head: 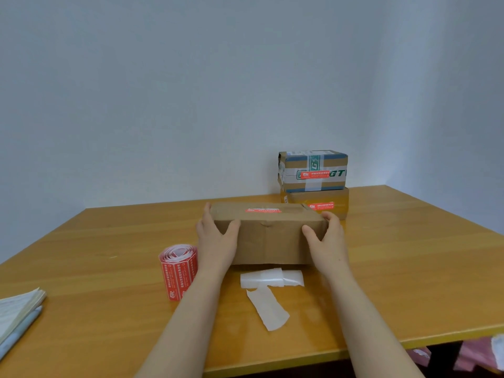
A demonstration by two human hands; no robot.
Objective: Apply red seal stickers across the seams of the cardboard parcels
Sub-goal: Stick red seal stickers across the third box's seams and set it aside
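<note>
A plain brown cardboard parcel [268, 236] stands on the wooden table [395, 268] in front of me, with a red seal sticker [263, 210] on its top face. My left hand [215, 236] grips its left end, thumb on the front face. My right hand [326, 238] grips its right end the same way. A roll of red seal stickers [178, 268] stands upright just left of my left wrist. Two stacked parcels sit at the back right: a taped upper box [313, 170] and a lower brown box [319, 203], each bearing a red sticker.
Torn white backing strips [272, 279] lie on the table just in front of the held parcel, one longer piece [268, 309] nearer to me. A notebook and pen [19, 317] lie at the left edge. Pink cloth [480, 356] shows below the table's right corner.
</note>
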